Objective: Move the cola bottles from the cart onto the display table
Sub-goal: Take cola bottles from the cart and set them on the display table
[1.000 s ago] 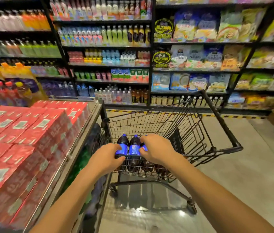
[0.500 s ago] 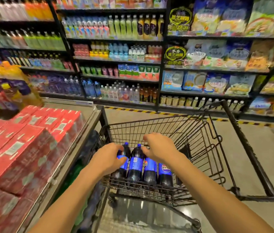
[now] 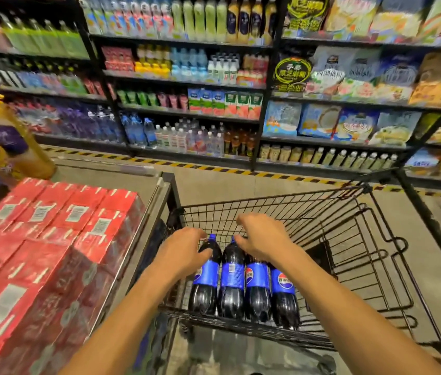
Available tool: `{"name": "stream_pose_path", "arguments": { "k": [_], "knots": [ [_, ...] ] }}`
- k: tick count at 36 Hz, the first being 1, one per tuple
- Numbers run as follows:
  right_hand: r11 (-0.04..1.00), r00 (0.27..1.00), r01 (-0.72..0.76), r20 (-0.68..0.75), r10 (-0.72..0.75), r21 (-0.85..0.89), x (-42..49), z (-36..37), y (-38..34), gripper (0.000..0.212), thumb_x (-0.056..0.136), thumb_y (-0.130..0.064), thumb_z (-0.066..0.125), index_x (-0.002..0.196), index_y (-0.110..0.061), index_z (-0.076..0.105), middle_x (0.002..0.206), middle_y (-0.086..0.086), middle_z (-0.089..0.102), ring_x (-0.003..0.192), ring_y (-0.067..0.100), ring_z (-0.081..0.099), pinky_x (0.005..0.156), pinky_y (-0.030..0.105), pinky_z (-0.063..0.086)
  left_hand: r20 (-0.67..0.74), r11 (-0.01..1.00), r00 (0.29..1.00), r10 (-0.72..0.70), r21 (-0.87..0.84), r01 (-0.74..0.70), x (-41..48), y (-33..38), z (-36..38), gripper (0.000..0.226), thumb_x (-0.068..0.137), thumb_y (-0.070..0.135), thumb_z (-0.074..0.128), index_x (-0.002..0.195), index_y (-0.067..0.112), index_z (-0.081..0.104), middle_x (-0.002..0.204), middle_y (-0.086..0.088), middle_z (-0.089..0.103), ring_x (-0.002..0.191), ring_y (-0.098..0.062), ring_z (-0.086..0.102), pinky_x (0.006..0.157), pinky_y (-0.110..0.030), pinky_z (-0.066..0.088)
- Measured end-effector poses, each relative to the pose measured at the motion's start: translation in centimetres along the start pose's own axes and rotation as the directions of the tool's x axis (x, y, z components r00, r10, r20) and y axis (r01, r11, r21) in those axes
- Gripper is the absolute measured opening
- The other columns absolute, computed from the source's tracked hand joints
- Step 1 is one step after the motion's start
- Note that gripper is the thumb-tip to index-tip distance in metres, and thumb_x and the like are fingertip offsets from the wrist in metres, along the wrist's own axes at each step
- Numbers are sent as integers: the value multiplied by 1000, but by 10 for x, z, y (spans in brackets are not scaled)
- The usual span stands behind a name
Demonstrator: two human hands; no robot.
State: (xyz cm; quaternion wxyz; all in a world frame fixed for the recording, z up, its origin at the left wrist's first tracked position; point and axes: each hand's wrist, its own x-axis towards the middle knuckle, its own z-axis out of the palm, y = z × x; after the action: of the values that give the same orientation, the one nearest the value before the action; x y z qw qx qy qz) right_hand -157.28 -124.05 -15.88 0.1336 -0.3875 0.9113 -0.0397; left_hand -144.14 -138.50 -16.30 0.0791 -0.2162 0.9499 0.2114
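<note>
Inside the cart point(image 3: 335, 239) | four dark blue-labelled cola bottles point(image 3: 231, 280) are lying side by side | my left hand point(image 3: 184, 253) is curling around one, my right hand point(image 3: 262, 239) is resting half-spread on two others.

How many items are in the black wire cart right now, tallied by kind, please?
Dark cola bottles with blue labels, lying side by side in the black wire cart: 4
Other kinds in the cart: 0
Total: 4
The left hand and right hand rest on the bottles' upper ends.
</note>
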Motion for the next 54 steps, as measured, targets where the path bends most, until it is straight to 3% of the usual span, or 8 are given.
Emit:
{"name": "stream_pose_path", "arguments": {
  "k": [16,30,32,35,41,44,46,54],
  "knots": [
    [971,968,-142,234,96,191,83,67,22,37,100,-39,59,127,-14,60,117,9,69,112,32,65,90,43,55,292,969,946,-143,-155,194,77,-48,57,49,91,40,65,134,18,58,134,-3,65,122,-23,61,99,-35,50],
    [711,817,-497,543,191,497,205,210,56,31,95,-36,73,77,-25,51,81,-1,55,89,24,58,77,31,43,602,764,685,-410,-183,619,152,-114,172,65,85,47,71,139,17,53,133,-4,62,120,-26,60,104,-38,48],
    [636,784,-561,587,203,530,214,226,57,19,97,-30,73,99,-11,69,99,15,65,97,29,61,89,38,47,644,750,654,-396,-184,635,157,-122,190,60,85,45,72,134,15,57,129,-2,61,122,-22,58,103,-34,46],
    [507,752,-630,623,213,588,228,250,56,47,98,-22,73,130,10,62,127,25,67,120,36,63,108,46,44,623,697,643,-445,-209,686,161,-128,214,83,75,48,78,142,7,52,143,-16,54,136,-31,50,111,-37,37],
    [358,736,-669,647,199,651,249,338,61,51,78,-49,82,112,-13,73,104,7,79,92,20,74,86,39,60,721,630,560,-408,-222,744,166,-137,251,73,91,23,74,152,10,36,130,4,46,129,-13,46,106,-26,33],
    [295,720,-693,652,237,658,252,334,51,32,92,-28,79,116,-15,63,102,-5,73,87,8,68,68,14,50,758,564,477,-445,-177,807,164,-144,278,37,79,38,84,111,27,70,109,4,69,110,-13,62,102,-32,48],
    [262,720,-694,654,233,671,252,342,49,35,93,-26,78,119,-16,57,102,-12,68,91,6,67,67,8,46,738,529,503,-450,-234,816,157,-155,309,45,60,51,88,97,29,76,99,8,77,98,-13,71,98,-40,55],
    [256,742,-670,620,256,696,258,367,45,53,82,-34,84,127,-16,63,115,0,75,104,18,73,96,38,59,650,512,508,-565,-206,834,165,-152,326,48,65,46,90,99,17,72,92,6,72,88,-14,69,77,-26,53]
  ]
}}
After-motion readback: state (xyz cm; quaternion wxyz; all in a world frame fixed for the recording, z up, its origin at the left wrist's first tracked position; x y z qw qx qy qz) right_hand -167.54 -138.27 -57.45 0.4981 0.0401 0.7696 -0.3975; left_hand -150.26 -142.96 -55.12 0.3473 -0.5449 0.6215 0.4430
